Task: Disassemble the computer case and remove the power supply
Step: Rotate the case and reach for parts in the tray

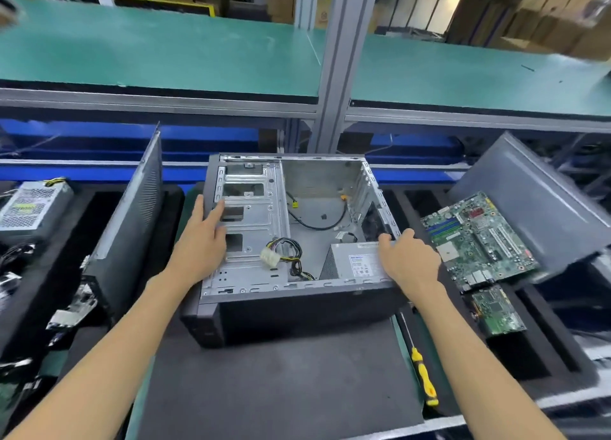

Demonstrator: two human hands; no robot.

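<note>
On the open computer case (297, 287), left hand (201, 241) rests flat, fingers straight; right hand (408, 261) curls over its edge.

The open computer case (297, 241) lies on its side on a dark mat (281, 383), its side panel off. The left hand (203, 241) rests with straight fingers on the drive cage at the case's left edge. The right hand (410, 257) curls over the case's right rim, just above the power supply (355, 262) in the near right corner. Loose cables (287, 251) lie inside. A yellow-handled screwdriver (423, 378) lies right of the mat. 2 green circuit boards (479, 238) sit farther right, and another power supply (31, 206) sits far left.
</note>
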